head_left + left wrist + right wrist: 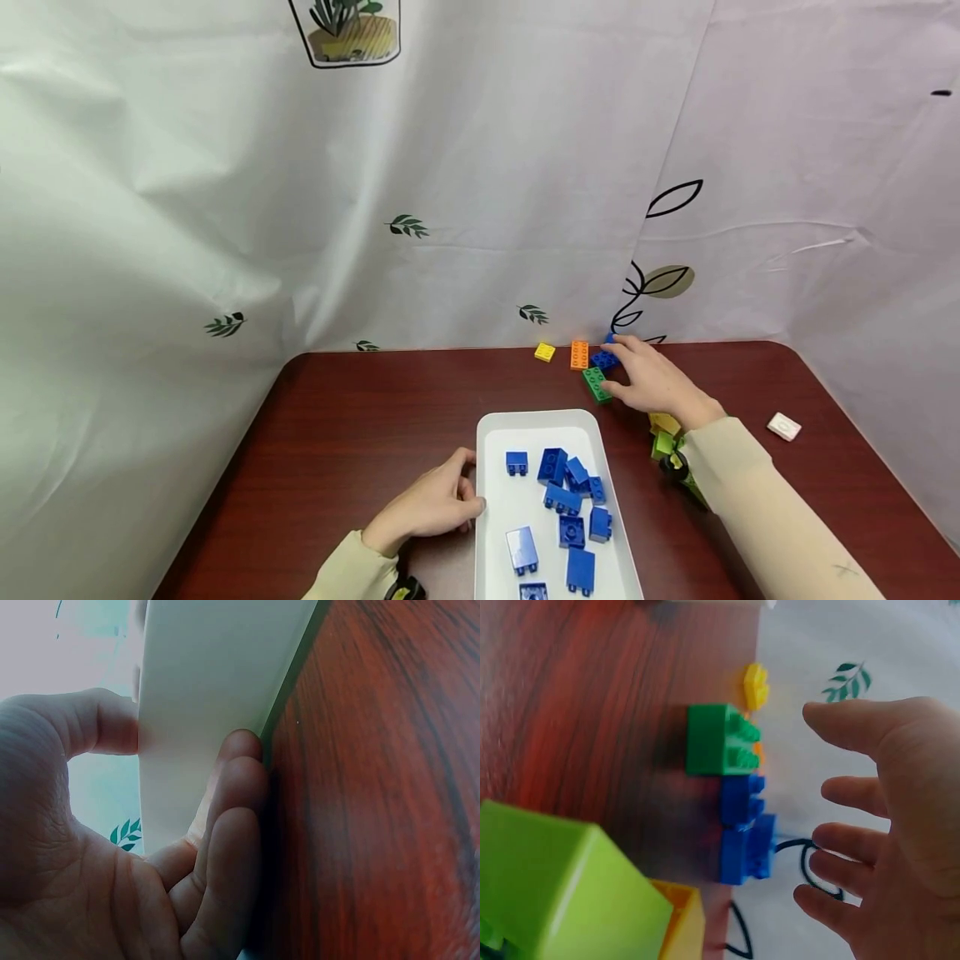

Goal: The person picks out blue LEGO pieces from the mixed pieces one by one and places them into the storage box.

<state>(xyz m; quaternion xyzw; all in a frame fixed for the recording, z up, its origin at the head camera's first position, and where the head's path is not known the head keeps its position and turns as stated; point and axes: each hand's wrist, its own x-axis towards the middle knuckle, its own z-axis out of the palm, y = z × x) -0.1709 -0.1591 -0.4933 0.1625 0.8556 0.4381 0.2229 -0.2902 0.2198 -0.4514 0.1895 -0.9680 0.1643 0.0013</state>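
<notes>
My left hand (435, 504) grips the near-left side of the white tray (517, 500). In the left wrist view, its thumb presses the rim and its curled fingers (236, 847) lie against the outer wall (202, 682). Several blue bricks (554, 464) lie scattered inside the tray. At the far edge of the table, my right hand (660, 383) hovers with spread fingers over two blue bricks (603, 360), partly covering them. A green brick (596, 385) lies beside its thumb. The right wrist view shows nothing between the fingers.
An orange brick (580, 355) and a small yellow brick (544, 352) lie along the back edge against the curtain (465, 167). Beneath my right forearm are yellow (663, 423) and lime green bricks (663, 446), partly hidden. A white brick (783, 427) lies at the right.
</notes>
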